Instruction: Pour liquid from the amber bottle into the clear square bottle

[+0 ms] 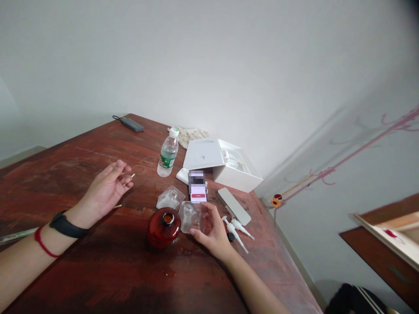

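Note:
My left hand (111,185) is raised over the left of the table, its fingers curled around a thin pale stick (132,175) whose tip shows beyond them. My right hand (214,233) has thumb and fingers around the right side of a clear square bottle (187,218) with a round neck. Just left of that bottle stands a dark red, round glass bottle (163,233) with an uncapped neck. Behind it is a second clear bottle (170,197). Another thin stick (117,206) shows below my left hand; whether it touches the hand I cannot tell.
A phone (198,187) lies behind the clear bottles, by a white box (234,179) and a water bottle (168,157). White pump heads (236,231) and a pale case (234,206) are to the right. A dark power bank (132,124) lies near the back edge.

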The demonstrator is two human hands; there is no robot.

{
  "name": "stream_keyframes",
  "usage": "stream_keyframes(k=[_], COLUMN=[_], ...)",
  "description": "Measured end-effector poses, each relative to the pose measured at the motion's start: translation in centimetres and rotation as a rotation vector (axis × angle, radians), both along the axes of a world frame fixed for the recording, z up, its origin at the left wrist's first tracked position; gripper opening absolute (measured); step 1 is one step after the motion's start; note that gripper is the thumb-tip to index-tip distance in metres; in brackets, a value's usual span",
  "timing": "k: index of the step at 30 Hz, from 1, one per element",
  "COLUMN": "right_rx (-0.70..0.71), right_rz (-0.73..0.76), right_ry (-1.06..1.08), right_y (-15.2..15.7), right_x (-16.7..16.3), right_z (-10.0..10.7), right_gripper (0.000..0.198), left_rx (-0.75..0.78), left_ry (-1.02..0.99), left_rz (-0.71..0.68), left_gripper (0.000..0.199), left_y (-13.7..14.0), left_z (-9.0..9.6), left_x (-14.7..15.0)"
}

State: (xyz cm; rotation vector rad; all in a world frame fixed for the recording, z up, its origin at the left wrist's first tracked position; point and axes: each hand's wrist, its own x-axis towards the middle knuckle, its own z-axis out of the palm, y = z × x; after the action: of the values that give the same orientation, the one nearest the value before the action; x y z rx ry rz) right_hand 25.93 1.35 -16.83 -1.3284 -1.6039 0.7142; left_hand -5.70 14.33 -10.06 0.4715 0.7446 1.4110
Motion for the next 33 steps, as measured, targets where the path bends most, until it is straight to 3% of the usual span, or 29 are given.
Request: stream_keyframes(k=[2, 7, 13, 15, 24, 33], right_rx=[0.000, -0.018, -0.001, 0.006, 0.057, 0.100], right_rz=[-0.002, 0.000, -0.004, 0.000, 0.040, 0.057], right_ry=[0.000, 0.016, 0.007, 0.014, 0.051, 0.064], right_y=[0.0, 0.0, -0.1, -0.1, 0.4, 0.4], right_x=[0.0, -0.1, -0.2, -0.3, -0.6, -0.6], right_z=[0.0, -0.1, 0.1, 0.3, 0.8, 1.1], right_gripper=[0.072, 0.075, 0.072, 0.071, 0.070, 0.071], left_rx=[-0.011, -0.140, -0.089, -0.062, 0.054, 0.130], left_ry=[-0.033, -0.007, 0.069, 0.092, 0.219, 0.328], left_rz=[0.035, 0.083, 0.025, 0.012, -0.004, -0.048], left_gripper=[0.036, 0.057, 0.021, 0.019, 0.046, 0.050], left_y=[0.1, 0.5, 0.3, 0.1, -0.1, -0.7], left_z=[0.0, -0.3, -0.4, -0.2, 0.2, -0.3], left_x=[0.0, -0.3, -0.2, -0.1, -0.1, 0.4])
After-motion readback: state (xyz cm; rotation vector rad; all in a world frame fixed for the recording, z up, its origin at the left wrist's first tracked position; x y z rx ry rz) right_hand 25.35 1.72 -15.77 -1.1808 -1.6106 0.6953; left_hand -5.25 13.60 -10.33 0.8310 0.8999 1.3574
